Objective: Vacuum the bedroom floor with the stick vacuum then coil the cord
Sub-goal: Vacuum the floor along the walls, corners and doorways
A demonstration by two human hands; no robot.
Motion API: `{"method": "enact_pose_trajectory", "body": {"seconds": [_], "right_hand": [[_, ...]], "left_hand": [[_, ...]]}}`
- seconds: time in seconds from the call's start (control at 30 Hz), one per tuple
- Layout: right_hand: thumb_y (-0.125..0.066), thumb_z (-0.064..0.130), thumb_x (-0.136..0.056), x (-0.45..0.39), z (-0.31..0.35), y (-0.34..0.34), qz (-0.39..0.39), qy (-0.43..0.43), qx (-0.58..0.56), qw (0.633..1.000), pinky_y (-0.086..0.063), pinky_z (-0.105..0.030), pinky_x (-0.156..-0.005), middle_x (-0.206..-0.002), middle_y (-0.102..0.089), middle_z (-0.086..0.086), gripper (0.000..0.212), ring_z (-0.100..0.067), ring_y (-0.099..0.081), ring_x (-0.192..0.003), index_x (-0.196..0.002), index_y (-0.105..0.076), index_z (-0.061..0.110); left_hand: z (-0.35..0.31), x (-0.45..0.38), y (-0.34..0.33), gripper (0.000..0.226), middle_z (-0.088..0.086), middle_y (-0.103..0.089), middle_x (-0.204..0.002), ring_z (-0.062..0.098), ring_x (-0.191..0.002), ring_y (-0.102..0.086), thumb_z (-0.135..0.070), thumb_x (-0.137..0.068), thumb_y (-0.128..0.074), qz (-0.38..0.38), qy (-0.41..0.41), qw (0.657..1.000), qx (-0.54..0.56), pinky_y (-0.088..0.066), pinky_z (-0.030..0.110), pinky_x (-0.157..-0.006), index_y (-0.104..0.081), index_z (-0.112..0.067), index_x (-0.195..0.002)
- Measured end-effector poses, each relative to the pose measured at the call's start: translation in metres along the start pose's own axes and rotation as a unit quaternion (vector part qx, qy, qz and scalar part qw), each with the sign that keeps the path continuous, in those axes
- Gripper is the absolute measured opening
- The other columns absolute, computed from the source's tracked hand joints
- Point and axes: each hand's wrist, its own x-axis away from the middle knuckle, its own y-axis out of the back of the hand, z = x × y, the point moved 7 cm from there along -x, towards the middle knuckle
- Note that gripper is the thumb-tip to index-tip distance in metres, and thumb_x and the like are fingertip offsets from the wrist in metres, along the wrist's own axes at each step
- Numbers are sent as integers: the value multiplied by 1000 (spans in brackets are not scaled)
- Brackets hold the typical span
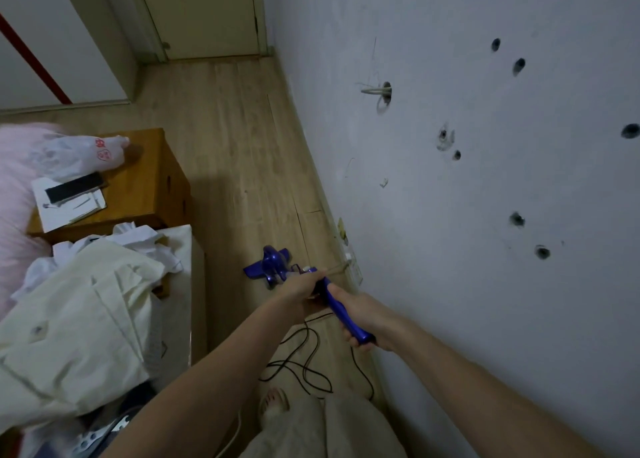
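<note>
A blue stick vacuum [273,265] stands on the wooden floor [235,138] near the wall, its head pointing away from me. My right hand [360,313] grips its blue handle near the end. My left hand [303,289] grips the stick further down, just behind the body. The black cord [304,364] lies in loose loops on the floor below my arms, close to my foot.
A bed with a rumpled cream cover [76,319] fills the left. A wooden nightstand [145,187] holds papers and a plastic bag. The white wall [485,180] with holes runs along the right, with a socket [353,267] low down. A closed door [204,14] is far ahead.
</note>
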Motion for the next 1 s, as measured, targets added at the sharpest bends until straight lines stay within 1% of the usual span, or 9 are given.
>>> {"method": "enact_pose_trajectory", "body": {"seconds": [0.1, 0.17, 0.33, 0.47, 0.5, 0.6, 0.7, 0.77, 1.0], "right_hand": [[-35, 70, -91, -29, 1, -23, -3, 15, -15, 1000, -46, -25, -47, -60, -60, -3, 64, -14, -54, -45, -96, -57, 10], [-33, 70, -91, -48, 8, -40, 4, 21, -22, 1000, -46, -26, -45, -58, -59, -2, 64, -15, -54, -44, -99, -55, 11], [-32, 72, -91, -87, 41, -68, 12, 28, -22, 999, -43, -23, -41, -57, -58, -1, 56, -13, -54, -45, -95, -54, 20], [-35, 70, -92, -119, 71, -87, 16, 27, -56, 998, -42, -23, -39, -61, -57, -4, 66, -14, -53, -42, -106, -56, 9], [-35, 70, -92, -126, 78, -91, 17, 27, -60, 998, -43, -24, -39, -62, -57, -5, 68, -14, -53, -43, -107, -56, 7], [-36, 69, -92, -141, 96, -100, 20, 20, -73, 997, -42, -22, -39, -66, -57, -6, 66, -15, -53, -46, -108, -56, 8], [-34, 69, -92, -150, 111, -103, 23, 20, -72, 997, -43, -23, -39, -70, -58, -7, 66, -15, -53, -49, -110, -53, 9], [-34, 69, -92, -153, 117, -104, 24, 21, -79, 996, -42, -24, -40, -72, -58, -7, 64, -15, -53, -51, -111, -52, 11], [-34, 71, -91, -148, 101, -104, 23, 12, -75, 997, -43, -24, -41, -70, -58, -6, 71, -14, -53, -48, -113, -53, 7]], "left_hand": [[-4, -23, 21, 36, 18, -58, -109, 28, -90, -61, -12, -93, -61, -22, -11, 1000, 5, -53, 35, -62, -47, -2, -125], [-8, -39, 36, 38, 15, -59, -106, 26, -89, -61, -14, -94, -60, -30, -14, 999, 3, -54, 33, -65, -48, -2, -128], [-36, -76, 71, 35, 12, -62, -98, 23, -86, -61, -21, -95, -59, -42, -27, 999, -21, -53, 30, -66, -55, 0, -122], [-67, -100, 92, 24, 10, -61, -98, 23, -90, -60, -23, -97, -56, -61, -44, 997, -33, -53, 35, -81, -56, -5, -112], [-75, -105, 98, 24, 10, -62, -99, 23, -90, -61, -24, -96, -57, -65, -47, 996, -35, -53, 35, -81, -56, -5, -112], [-96, -118, 112, 25, 12, -64, -102, 23, -88, -62, -23, -95, -59, -58, -47, 997, -28, -54, 33, -74, -59, -4, -111], [-113, -125, 119, 24, 10, -63, -103, 25, -98, -61, -22, -94, -60, -41, -39, 998, -37, -52, 34, -79, -59, -6, -112], [-121, -127, 121, 19, 11, -63, -105, 25, -100, -61, -22, -94, -60, -36, -34, 998, -44, -52, 34, -78, -59, -7, -106], [-106, -120, 117, 25, 11, -62, -103, 24, -96, -61, -25, -95, -58, -10, -38, 997, -67, -52, 32, -70, -59, -5, -111]]}}
